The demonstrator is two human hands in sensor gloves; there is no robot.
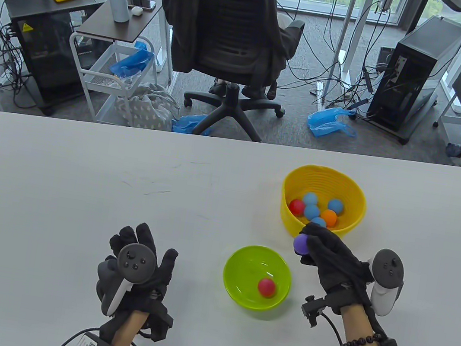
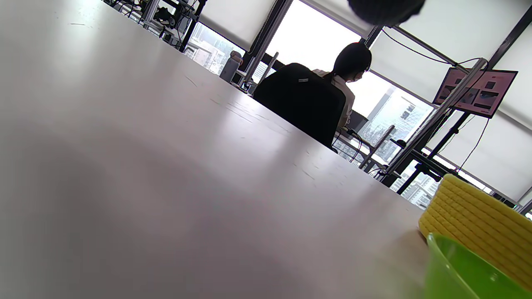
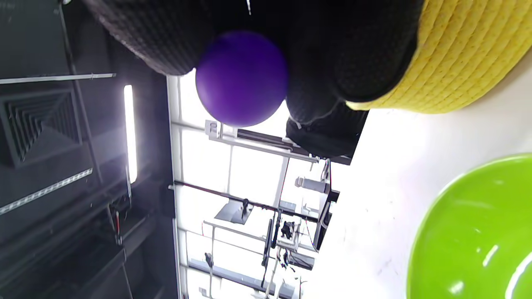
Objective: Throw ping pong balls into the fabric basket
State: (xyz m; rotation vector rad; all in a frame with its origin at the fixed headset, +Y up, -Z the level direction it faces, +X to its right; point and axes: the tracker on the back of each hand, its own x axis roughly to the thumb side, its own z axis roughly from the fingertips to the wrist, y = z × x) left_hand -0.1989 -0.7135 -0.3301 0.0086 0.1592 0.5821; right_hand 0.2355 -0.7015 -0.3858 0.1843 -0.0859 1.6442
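six balls (image 1: 313, 209) sit in the basket (image 1: 356, 193), the right hand (image 1: 329, 254) pinches a purple ball (image 1: 301, 243) beside it, one red ball (image 1: 266, 287) waits in the bowl (image 1: 243, 258), and the left hand (image 1: 143, 255) seemingly lies flat, fingers apart.

I get bright daylight through the windows (image 2: 316, 41), blowing them out on both wrist views. Glare streaks the table (image 2: 124, 104); its near part blurs. The green bowl (image 3: 478, 232) shows highlights.

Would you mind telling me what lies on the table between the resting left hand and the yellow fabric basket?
In the table view, the green bowl with one red ball inside sits between the left hand and the yellow fabric basket; otherwise bare tabletop.
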